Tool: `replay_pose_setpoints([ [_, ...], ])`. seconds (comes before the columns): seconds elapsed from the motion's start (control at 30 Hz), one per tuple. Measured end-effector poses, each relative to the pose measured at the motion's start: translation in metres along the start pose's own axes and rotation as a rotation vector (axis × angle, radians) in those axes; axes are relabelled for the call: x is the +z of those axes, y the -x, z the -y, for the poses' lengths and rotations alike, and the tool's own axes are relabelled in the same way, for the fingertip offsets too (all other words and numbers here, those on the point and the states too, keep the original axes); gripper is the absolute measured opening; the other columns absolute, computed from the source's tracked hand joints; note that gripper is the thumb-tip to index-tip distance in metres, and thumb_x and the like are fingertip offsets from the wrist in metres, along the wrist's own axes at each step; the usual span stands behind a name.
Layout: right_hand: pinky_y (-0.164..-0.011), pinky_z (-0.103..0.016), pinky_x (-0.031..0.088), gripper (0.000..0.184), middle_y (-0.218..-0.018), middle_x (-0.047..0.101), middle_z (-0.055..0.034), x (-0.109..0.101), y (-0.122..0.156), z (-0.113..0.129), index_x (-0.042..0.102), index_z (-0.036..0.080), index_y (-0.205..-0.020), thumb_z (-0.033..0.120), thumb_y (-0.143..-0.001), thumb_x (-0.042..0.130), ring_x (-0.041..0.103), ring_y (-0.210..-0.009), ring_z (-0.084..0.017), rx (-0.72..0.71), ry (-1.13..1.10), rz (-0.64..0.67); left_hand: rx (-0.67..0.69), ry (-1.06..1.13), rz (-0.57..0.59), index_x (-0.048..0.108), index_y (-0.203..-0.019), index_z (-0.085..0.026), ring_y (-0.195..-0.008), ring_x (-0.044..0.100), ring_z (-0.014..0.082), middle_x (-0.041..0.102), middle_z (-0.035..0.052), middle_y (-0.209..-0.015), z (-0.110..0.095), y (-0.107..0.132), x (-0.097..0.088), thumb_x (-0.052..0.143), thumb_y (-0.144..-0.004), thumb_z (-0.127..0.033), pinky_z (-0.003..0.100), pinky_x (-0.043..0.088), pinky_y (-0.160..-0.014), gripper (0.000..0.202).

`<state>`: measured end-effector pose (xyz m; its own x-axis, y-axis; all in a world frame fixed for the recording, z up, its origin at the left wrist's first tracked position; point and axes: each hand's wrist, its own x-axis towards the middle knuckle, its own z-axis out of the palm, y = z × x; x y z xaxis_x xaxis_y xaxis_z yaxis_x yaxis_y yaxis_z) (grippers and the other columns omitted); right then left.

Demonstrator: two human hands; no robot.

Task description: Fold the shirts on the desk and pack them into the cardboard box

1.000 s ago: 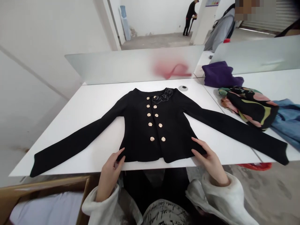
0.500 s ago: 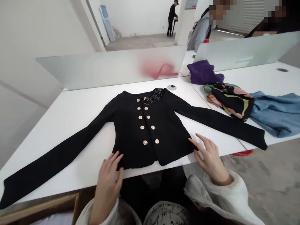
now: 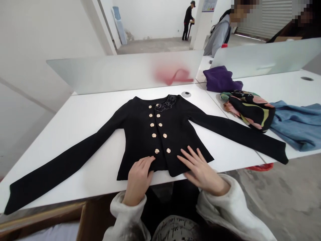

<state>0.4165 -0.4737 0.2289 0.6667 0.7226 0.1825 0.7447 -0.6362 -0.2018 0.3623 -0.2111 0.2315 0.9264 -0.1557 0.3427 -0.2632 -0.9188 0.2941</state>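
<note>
A black jacket (image 3: 140, 137) lies front side up on the white table (image 3: 97, 170), its sleeves spread to both sides. Two columns of gold buttons run down its front, and black rosettes trim one side of the neckline. My left hand (image 3: 139, 177) rests at the bottom hem, left of the front opening; its fingers are bent together on the cloth, and whether they pinch it I cannot tell. With fingers spread flat, my right hand (image 3: 200, 170) lies on the lower front panel, right of the bottom buttons.
Purple cloth (image 3: 222, 78), a patterned cloth bundle (image 3: 250, 108) and blue denim (image 3: 298, 124) lie to the right. A frosted divider (image 3: 120, 72) stands behind the jacket. An open cardboard box (image 3: 81, 221) sits below the table at left. Other people (image 3: 218, 35) are beyond the divider.
Both hands have moved inward from the jacket's side edges onto its lower front. My left hand's fingers have drawn closer together. The jacket lies much as before.
</note>
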Motion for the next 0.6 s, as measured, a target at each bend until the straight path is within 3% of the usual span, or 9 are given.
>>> replay_pose_setpoints([
  [0.07, -0.105, -0.064, 0.03, 0.069, -0.152, 0.03, -0.0142, 0.003, -0.013, 0.02, 0.031, 0.022, -0.147, 0.024, -0.084, 0.058, 0.016, -0.143, -0.035, -0.058, -0.017, -0.009, -0.022, 0.093, -0.077, 0.058, -0.115, -0.018, -0.1, 0.064, 0.0228, 0.069, 0.0089, -0.107, -0.012, 0.004, -0.001, 0.049, -0.087, -0.015, 0.039, 0.052, -0.085, 0.029],
  [0.13, -0.104, -0.061, 0.033, 0.068, -0.153, 0.028, -0.0156, 0.009, -0.028, 0.038, 0.033, 0.025, -0.146, 0.026, -0.084, 0.061, 0.019, -0.142, -0.036, -0.108, -0.017, -0.023, -0.02, 0.193, -0.119, 0.059, -0.106, -0.018, -0.093, 0.065, 0.0202, 0.069, 0.008, -0.099, -0.026, 0.011, -0.002, 0.05, -0.089, -0.02, 0.035, 0.053, -0.081, 0.02],
  [0.27, -0.094, -0.051, 0.044, 0.046, -0.149, 0.036, -0.0131, 0.023, -0.051, 0.052, 0.049, 0.031, -0.134, 0.028, -0.089, 0.058, 0.033, -0.135, -0.036, -0.141, -0.004, -0.061, -0.013, 0.303, -0.065, 0.06, -0.087, -0.019, -0.074, 0.064, 0.0156, 0.068, 0.0039, -0.08, -0.045, 0.028, -0.004, 0.047, -0.091, -0.018, 0.028, 0.054, -0.069, 0.014],
  [0.37, -0.082, -0.043, 0.048, 0.032, -0.141, 0.047, -0.0103, 0.031, -0.06, 0.05, 0.058, 0.028, -0.122, 0.02, -0.092, 0.052, 0.047, -0.122, -0.031, -0.161, 0.022, -0.085, 0.025, 0.258, -0.037, 0.063, -0.096, -0.018, -0.087, 0.066, 0.0174, 0.07, 0.0058, -0.091, -0.044, 0.042, -0.005, 0.046, -0.092, -0.016, 0.031, 0.055, -0.08, 0.018],
  [0.43, -0.077, -0.039, 0.049, 0.026, -0.125, 0.059, -0.0098, 0.036, -0.064, 0.048, 0.062, 0.022, -0.112, 0.014, -0.092, 0.048, 0.054, -0.108, -0.027, -0.171, 0.017, -0.124, 0.06, 0.204, -0.022, 0.063, -0.108, -0.018, -0.099, 0.065, 0.0179, 0.07, 0.0064, -0.103, -0.036, 0.051, -0.004, 0.044, -0.092, -0.014, 0.032, 0.054, -0.089, 0.025],
  [0.53, -0.075, -0.035, 0.05, 0.026, -0.101, 0.067, -0.0079, 0.036, -0.072, 0.045, 0.063, 0.017, -0.105, 0.01, -0.094, 0.041, 0.054, -0.089, -0.02, -0.145, -0.1, -0.212, 0.086, 0.139, 0.029, 0.057, -0.124, -0.02, -0.116, 0.059, 0.0184, 0.065, 0.0066, -0.122, -0.021, 0.058, 0.004, 0.04, -0.093, -0.012, 0.034, 0.051, -0.098, 0.036],
  [0.6, -0.074, -0.033, 0.052, 0.03, -0.095, 0.067, -0.007, 0.029, -0.077, 0.044, 0.061, 0.017, -0.108, 0.008, -0.094, 0.036, 0.053, -0.082, -0.018, -0.116, -0.211, -0.276, 0.055, 0.126, 0.05, 0.054, -0.129, -0.017, -0.125, 0.052, 0.0219, 0.058, 0.0098, -0.133, -0.012, 0.051, 0.014, 0.039, -0.094, -0.016, 0.04, 0.048, -0.103, 0.038],
])
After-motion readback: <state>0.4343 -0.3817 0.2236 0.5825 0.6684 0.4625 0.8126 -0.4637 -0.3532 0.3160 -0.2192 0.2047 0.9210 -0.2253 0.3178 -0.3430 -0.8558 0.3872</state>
